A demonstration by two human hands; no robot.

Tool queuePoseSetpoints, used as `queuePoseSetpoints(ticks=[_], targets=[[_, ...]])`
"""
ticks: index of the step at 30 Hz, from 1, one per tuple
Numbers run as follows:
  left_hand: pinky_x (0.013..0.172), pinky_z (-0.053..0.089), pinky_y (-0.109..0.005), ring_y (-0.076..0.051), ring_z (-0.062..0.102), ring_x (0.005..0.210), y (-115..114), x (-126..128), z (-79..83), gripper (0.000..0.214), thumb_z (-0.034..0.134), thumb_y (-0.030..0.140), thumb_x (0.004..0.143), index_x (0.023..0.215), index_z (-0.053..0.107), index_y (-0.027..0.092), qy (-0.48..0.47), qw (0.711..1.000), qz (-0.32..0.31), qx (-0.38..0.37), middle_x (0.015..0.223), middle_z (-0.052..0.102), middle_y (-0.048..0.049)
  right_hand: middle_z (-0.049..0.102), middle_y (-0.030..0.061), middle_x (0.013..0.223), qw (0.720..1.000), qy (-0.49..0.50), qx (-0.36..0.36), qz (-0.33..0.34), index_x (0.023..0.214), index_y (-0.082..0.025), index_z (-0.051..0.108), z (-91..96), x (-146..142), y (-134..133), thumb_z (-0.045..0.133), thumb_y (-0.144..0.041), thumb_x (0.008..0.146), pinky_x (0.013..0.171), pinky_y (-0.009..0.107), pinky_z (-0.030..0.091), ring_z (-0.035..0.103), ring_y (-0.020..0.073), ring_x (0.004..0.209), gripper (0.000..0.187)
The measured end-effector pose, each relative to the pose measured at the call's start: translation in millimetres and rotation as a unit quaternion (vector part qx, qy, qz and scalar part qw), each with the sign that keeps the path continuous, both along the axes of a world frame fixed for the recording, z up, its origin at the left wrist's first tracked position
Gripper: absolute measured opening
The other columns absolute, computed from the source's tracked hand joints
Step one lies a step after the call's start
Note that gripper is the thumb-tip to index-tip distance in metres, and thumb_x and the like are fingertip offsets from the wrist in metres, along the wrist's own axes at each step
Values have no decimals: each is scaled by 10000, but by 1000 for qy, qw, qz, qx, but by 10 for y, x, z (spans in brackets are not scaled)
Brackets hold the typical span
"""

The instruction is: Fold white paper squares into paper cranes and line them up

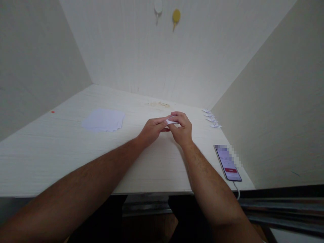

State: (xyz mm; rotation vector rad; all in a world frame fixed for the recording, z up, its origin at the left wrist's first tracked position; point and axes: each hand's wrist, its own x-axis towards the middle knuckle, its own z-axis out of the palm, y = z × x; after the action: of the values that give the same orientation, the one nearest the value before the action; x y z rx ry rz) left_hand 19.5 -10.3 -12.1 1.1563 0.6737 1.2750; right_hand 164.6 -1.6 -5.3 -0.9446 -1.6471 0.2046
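Note:
Between my two hands is a small folded piece of white paper (172, 122), held just over the middle of the table. My left hand (154, 130) pinches its left side with thumb and fingers. On the other side, my right hand (182, 129) grips the paper with its fingers curled over the top and the thumb below. Most of the paper is hidden behind my fingers, so its full folded shape does not show.
A stack of white paper sheets (103, 119) lies on the table at left. Several small folded paper figures (213, 119) line the right wall. Nearer on the right rests a phone (227, 163) with a white cable (237, 189). Two hooks, white (158, 6) and yellow (176, 15), are on the back wall.

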Motion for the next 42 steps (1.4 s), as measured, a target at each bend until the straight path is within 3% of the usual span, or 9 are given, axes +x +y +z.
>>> queuePoseSetpoints(ticks=[7,12,23,30,33,38,42], targets=[[972,547,-462,-265,681,1105,-27,31,-7,519,745,428,811,1265,706,181,6,999,-9,32,1241,718,-125,704,67,1077,1000,5,30,1,835,-253,670,-14,2,-13,631,-174,771,908,431,554,659,214,1018,109],[977,546,-469,-278,671,1131,-16,39,-17,538,746,448,803,1261,708,168,9,999,-14,33,1204,731,-131,707,59,1077,1000,6,7,5,829,-258,670,-33,15,2,613,-181,778,924,450,542,653,221,1031,108],[974,552,-436,-266,669,1136,-5,37,-36,501,751,461,799,1206,739,169,14,999,-12,36,1205,733,-122,737,45,1007,999,-16,49,-11,813,-260,671,-28,28,-3,605,-179,791,899,421,555,677,217,988,107],[950,566,-437,-255,694,1079,-20,33,-20,427,710,430,840,1183,752,179,22,998,-18,50,1208,735,-113,747,33,996,999,29,-1,-17,819,-255,649,-49,18,-3,611,-179,776,893,409,552,685,212,962,95],[971,557,-423,-252,691,1094,-18,23,-20,434,718,405,834,1209,741,188,67,995,-11,80,1211,739,-93,749,35,1012,997,70,-39,-12,841,-244,645,-56,12,-8,615,-179,763,862,386,559,693,207,955,106],[873,590,-338,-207,733,924,2,23,-41,364,737,346,802,1122,771,177,156,979,71,114,1059,783,-67,725,9,843,990,94,-105,-27,809,-219,660,-15,-4,-27,627,-225,737,720,322,546,666,177,769,79],[774,606,-299,-182,737,812,-4,61,-47,291,700,306,811,1049,778,158,163,975,102,108,946,790,-65,649,-27,700,982,126,-140,-27,768,-204,652,14,-18,-40,649,-256,705,598,282,487,583,143,619,81]])
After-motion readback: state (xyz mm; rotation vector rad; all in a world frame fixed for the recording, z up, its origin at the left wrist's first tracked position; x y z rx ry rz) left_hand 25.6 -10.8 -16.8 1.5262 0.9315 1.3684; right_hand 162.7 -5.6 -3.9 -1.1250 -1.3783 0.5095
